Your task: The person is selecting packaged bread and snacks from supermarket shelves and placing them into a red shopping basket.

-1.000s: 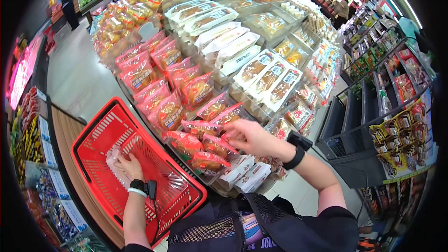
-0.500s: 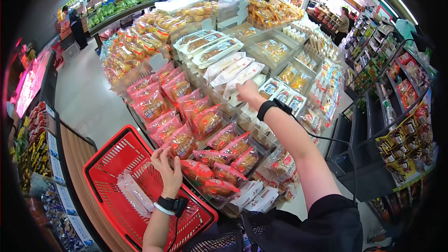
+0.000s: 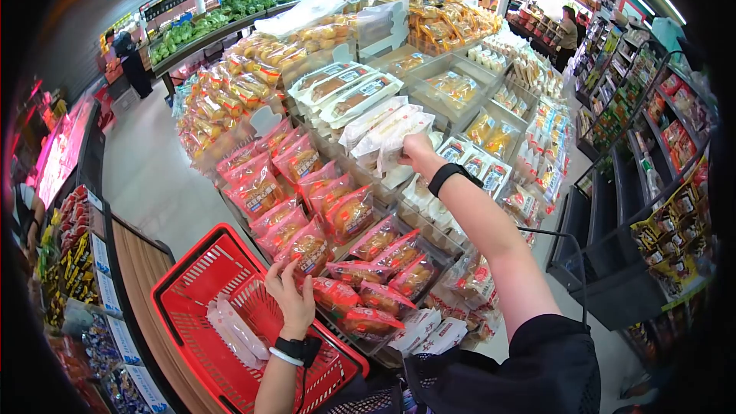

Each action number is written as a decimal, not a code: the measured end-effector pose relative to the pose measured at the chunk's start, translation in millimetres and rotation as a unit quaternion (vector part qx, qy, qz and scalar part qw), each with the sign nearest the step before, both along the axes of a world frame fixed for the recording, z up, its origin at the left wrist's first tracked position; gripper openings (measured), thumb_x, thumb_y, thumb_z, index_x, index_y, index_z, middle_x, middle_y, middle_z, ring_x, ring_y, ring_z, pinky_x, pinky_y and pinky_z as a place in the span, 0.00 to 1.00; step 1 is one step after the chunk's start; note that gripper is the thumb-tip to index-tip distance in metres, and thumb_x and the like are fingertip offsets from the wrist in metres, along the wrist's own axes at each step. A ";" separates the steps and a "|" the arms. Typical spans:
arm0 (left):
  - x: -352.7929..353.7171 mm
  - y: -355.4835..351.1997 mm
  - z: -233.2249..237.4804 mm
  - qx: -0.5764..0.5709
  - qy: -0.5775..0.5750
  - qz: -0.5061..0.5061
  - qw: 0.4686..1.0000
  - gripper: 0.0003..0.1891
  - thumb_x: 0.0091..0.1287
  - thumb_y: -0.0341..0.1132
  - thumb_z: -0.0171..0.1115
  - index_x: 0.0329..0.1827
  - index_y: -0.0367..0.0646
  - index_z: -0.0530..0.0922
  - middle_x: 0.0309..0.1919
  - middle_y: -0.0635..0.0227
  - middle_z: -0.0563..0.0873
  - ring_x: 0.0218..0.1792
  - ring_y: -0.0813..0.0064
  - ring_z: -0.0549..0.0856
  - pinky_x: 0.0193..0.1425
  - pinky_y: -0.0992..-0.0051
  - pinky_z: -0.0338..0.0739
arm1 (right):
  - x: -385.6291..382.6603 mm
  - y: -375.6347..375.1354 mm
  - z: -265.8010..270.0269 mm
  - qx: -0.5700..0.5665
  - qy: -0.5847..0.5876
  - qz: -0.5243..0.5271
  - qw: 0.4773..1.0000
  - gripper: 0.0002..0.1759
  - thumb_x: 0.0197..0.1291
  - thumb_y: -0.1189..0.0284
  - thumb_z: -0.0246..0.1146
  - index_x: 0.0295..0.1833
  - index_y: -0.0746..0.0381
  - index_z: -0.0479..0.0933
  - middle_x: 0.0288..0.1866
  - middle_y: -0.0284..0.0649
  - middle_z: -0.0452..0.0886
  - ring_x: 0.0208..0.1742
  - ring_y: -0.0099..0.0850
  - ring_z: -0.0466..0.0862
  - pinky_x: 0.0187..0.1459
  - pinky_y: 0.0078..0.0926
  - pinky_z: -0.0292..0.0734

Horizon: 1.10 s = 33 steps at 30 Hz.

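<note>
My right hand (image 3: pixel 419 155) reaches into the middle of the bread display, fingers closed on the end of a long white wrapped packet (image 3: pixel 397 138). Similar white packets lie alongside it, partly under it. Lower left, my left hand (image 3: pixel 290 303) hovers with fingers spread and holds nothing. It is above the right side of a red shopping basket (image 3: pixel 172 291), fingertips close to a bun in red-and-clear wrap (image 3: pixel 307 249). Long pale packets (image 3: pixel 234 330) lie inside the basket.
Brown loaves in white wrap (image 3: pixel 360 100) sit behind the white packets. More red-wrapped buns (image 3: pixel 368 322) fill the near bins. A shelf of snack packets (image 3: pixel 675 238) stands right, a snack rack (image 3: pixel 73 261) left. A person (image 3: pixel 567 34) stands at the far right.
My right hand has closed on a white packet, which has shifted and lifted slightly at its near end. My left hand stays open by the basket; the view has shifted a little.
</note>
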<state>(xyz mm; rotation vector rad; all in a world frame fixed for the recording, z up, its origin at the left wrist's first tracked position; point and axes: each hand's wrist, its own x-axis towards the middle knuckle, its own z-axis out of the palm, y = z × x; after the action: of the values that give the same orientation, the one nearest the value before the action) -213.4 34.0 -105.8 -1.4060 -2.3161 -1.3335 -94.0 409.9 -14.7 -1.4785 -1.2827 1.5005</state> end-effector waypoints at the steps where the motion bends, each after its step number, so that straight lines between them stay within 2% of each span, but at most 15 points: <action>1: 1.1 0.1 2.9 0.002 0.000 0.006 1.000 0.23 0.55 0.24 0.64 0.56 0.42 0.72 0.58 0.52 0.65 0.60 0.54 0.65 0.64 0.62 0.59 | 5.2 -7.9 9.1 0.008 0.017 0.014 1.000 0.14 0.63 0.74 0.49 0.52 0.66 0.70 0.43 0.45 0.76 0.40 0.37 0.79 0.38 0.43 0.82; 5: 6.0 0.0 35.1 0.051 -0.044 -0.025 0.997 0.22 0.54 0.22 0.63 0.55 0.40 0.72 0.55 0.53 0.68 0.58 0.57 0.69 0.62 0.64 0.64 | 24.2 -65.6 27.0 0.072 0.041 0.065 0.994 0.12 0.62 0.73 0.51 0.49 0.66 0.70 0.43 0.43 0.76 0.42 0.35 0.79 0.38 0.41 0.82; 8: 14.8 -1.0 66.1 0.071 -0.153 -0.152 0.974 0.22 0.58 0.23 0.61 0.56 0.38 0.70 0.55 0.56 0.71 0.53 0.65 0.75 0.53 0.71 0.73 | 40.2 -127.6 27.5 0.113 0.031 0.130 0.985 0.09 0.62 0.73 0.53 0.44 0.66 0.72 0.43 0.42 0.77 0.41 0.30 0.79 0.37 0.33 0.80; 10: 28.7 4.6 96.1 0.095 -0.473 -0.239 0.843 0.23 0.60 0.23 0.60 0.59 0.36 0.67 0.55 0.59 0.73 0.53 0.68 0.78 0.55 0.72 0.75 | 53.1 -169.3 31.2 0.197 -0.026 0.227 0.953 0.12 0.59 0.69 0.56 0.38 0.68 0.75 0.32 0.46 0.79 0.36 0.32 0.80 0.38 0.33 0.77; 12: 32.8 0.5 104.3 0.078 -0.473 -0.255 0.840 0.27 0.62 0.25 0.59 0.65 0.38 0.61 0.57 0.61 0.72 0.56 0.68 0.76 0.56 0.71 0.75 | 61.7 -206.2 33.1 0.273 -0.045 0.305 0.911 0.08 0.61 0.72 0.55 0.36 0.67 0.74 0.45 0.42 0.79 0.39 0.24 0.76 0.39 0.24 0.74; 15: 50.7 -16.8 118.3 0.033 -0.618 -0.223 0.753 0.32 0.64 0.38 0.61 0.68 0.41 0.55 0.60 0.59 0.71 0.58 0.67 0.76 0.59 0.63 0.75 | 65.7 -265.1 35.3 0.349 0.002 0.381 0.857 0.07 0.60 0.75 0.55 0.37 0.69 0.72 0.52 0.50 0.76 0.42 0.36 0.80 0.45 0.32 0.76; 16: 54.5 -23.7 111.8 0.029 -0.620 -0.223 0.752 0.32 0.64 0.38 0.61 0.68 0.41 0.55 0.60 0.59 0.71 0.58 0.67 0.76 0.59 0.63 0.75 | 65.3 -281.2 29.3 0.415 0.005 0.394 0.820 0.06 0.59 0.76 0.55 0.36 0.70 0.72 0.54 0.53 0.75 0.44 0.42 0.80 0.46 0.34 0.76; 18: 60.1 -35.0 93.6 0.136 -0.702 -0.204 0.669 0.34 0.65 0.30 0.59 0.70 0.41 0.50 0.60 0.58 0.71 0.56 0.68 0.76 0.56 0.68 0.76 | 73.5 -312.2 30.5 0.399 -0.094 0.435 0.802 0.08 0.58 0.76 0.56 0.39 0.71 0.70 0.58 0.58 0.70 0.51 0.51 0.76 0.51 0.39 0.75; 20: 60.0 -45.7 78.9 0.150 -0.688 -0.201 0.681 0.30 0.66 0.33 0.59 0.68 0.38 0.56 0.57 0.57 0.74 0.56 0.67 0.77 0.56 0.67 0.77 | 74.8 -329.7 31.8 0.415 -0.107 0.474 0.770 0.12 0.57 0.74 0.59 0.42 0.71 0.69 0.60 0.58 0.68 0.55 0.50 0.75 0.54 0.40 0.74; 22: 50.4 -59.3 68.9 0.083 -0.753 -0.205 0.620 0.25 0.67 0.35 0.58 0.63 0.35 0.63 0.55 0.55 0.76 0.56 0.65 0.77 0.59 0.64 0.75 | 70.9 -347.0 26.5 0.565 -0.104 0.486 0.658 0.15 0.57 0.71 0.61 0.44 0.70 0.69 0.61 0.57 0.68 0.57 0.49 0.74 0.56 0.40 0.72; 24: 45.4 -64.9 58.3 0.095 -0.768 -0.228 0.591 0.24 0.65 0.36 0.57 0.61 0.33 0.66 0.56 0.53 0.76 0.57 0.63 0.77 0.62 0.62 0.73 | 70.6 -352.5 25.9 0.575 -0.093 0.474 0.660 0.16 0.56 0.69 0.63 0.43 0.67 0.69 0.60 0.54 0.69 0.58 0.47 0.73 0.55 0.39 0.73; 27: 37.4 -82.9 51.3 0.192 -0.797 -0.243 0.519 0.32 0.59 0.35 0.57 0.67 0.33 0.62 0.60 0.51 0.74 0.61 0.58 0.75 0.66 0.60 0.70 | 73.1 -354.1 24.2 0.411 0.009 0.531 0.741 0.14 0.56 0.69 0.65 0.43 0.63 0.70 0.62 0.52 0.67 0.60 0.48 0.72 0.57 0.38 0.72; 28: 35.8 -90.4 61.5 0.206 -0.756 -0.225 0.580 0.32 0.59 0.36 0.57 0.66 0.32 0.63 0.61 0.50 0.73 0.61 0.58 0.75 0.65 0.59 0.70 | 70.8 -352.7 15.0 0.411 0.022 0.518 0.750 0.14 0.56 0.70 0.64 0.44 0.63 0.70 0.63 0.52 0.66 0.60 0.49 0.72 0.58 0.39 0.71; 30: 28.7 -105.9 64.8 0.259 -0.729 -0.159 0.613 0.29 0.60 0.35 0.57 0.63 0.32 0.65 0.57 0.52 0.77 0.56 0.59 0.79 0.61 0.60 0.74 | 71.9 -344.7 4.2 0.476 -0.052 0.511 0.714 0.16 0.54 0.70 0.65 0.46 0.62 0.72 0.61 0.53 0.68 0.60 0.50 0.72 0.58 0.40 0.71; 33: -13.2 -139.2 24.9 0.237 -0.765 -0.078 0.593 0.22 0.61 0.30 0.56 0.60 0.36 0.69 0.49 0.57 0.81 0.46 0.63 0.83 0.54 0.63 0.78 | 74.8 -342.5 -18.1 0.397 -0.089 0.524 0.749 0.21 0.52 0.71 0.66 0.51 0.65 0.72 0.61 0.58 0.68 0.62 0.55 0.69 0.62 0.44 0.67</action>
<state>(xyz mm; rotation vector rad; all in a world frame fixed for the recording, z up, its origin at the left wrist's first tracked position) -226.6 -105.3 -80.9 0.0782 -1.6890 -3.7668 -19.1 67.4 -32.7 -0.2506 -2.6783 1.0422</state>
